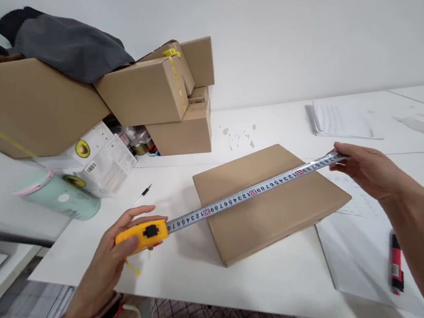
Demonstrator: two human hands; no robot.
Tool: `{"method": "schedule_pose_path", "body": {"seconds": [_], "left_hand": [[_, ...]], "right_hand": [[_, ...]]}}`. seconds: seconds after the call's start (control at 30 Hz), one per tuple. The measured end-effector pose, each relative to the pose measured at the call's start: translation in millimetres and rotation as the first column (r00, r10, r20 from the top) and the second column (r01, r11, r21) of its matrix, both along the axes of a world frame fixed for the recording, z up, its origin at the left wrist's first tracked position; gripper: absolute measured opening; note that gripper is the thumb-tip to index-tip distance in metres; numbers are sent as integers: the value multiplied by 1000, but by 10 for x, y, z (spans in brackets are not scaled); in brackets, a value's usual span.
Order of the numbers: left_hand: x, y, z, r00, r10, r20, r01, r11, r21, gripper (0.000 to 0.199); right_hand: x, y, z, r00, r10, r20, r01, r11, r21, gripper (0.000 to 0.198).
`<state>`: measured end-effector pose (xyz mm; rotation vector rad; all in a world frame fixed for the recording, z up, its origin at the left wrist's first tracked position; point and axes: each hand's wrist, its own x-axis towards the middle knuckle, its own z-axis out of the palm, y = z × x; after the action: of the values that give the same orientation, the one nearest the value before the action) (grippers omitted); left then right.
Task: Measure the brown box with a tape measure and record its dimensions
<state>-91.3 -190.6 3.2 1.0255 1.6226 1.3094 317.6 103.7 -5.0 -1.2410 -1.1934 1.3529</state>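
Observation:
A yellow tape measure (144, 235) is gripped in my left hand (113, 250), the thumb lying along its case near a black button. Its silver blade (253, 191) runs out slantwise over the top of a closed brown cardboard box (272, 205). At the far end, my right hand (362, 165) pinches the blade's tip just beyond the box's back right side. The blade reads past 30 near the case. A small yellow strap hangs below the case.
Stacked cardboard boxes (146, 91) with a dark cloth (69, 47) stand at left, beside a white avocado carton (104, 159) and a green cylindrical pouch (66, 198). A pen (145, 191), papers (341, 120) and a red-black marker (395, 263) lie on the white table (163, 274).

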Motion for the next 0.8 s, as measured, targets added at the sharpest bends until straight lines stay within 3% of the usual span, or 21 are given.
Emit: {"method": "schedule_pose_path", "body": {"seconds": [0.13,0.3,0.4,0.5,0.6,0.8], "left_hand": [[-322,90,107,999,40,7,-39,998,-53,69],[-436,189,178,1000,15,21,-13,996,-84,66],[-372,265,172,998,-52,18,53,995,-82,63],[-247,356,174,994,-112,0,111,991,-68,61],[-103,435,199,986,-164,-11,164,985,-47,58],[74,383,213,983,-182,18,183,981,-68,52]], "right_hand": [[-179,28,-131,998,57,40,-55,997,-51,18],[-426,-227,-69,925,201,322,-165,977,-135,44],[-533,-321,-9,903,240,356,-212,970,-116,44],[-617,-361,16,898,313,308,-257,943,-210,48],[-668,-366,12,919,284,275,-216,943,-252,49],[-670,-240,-95,877,228,424,-126,959,-255,47]]}}
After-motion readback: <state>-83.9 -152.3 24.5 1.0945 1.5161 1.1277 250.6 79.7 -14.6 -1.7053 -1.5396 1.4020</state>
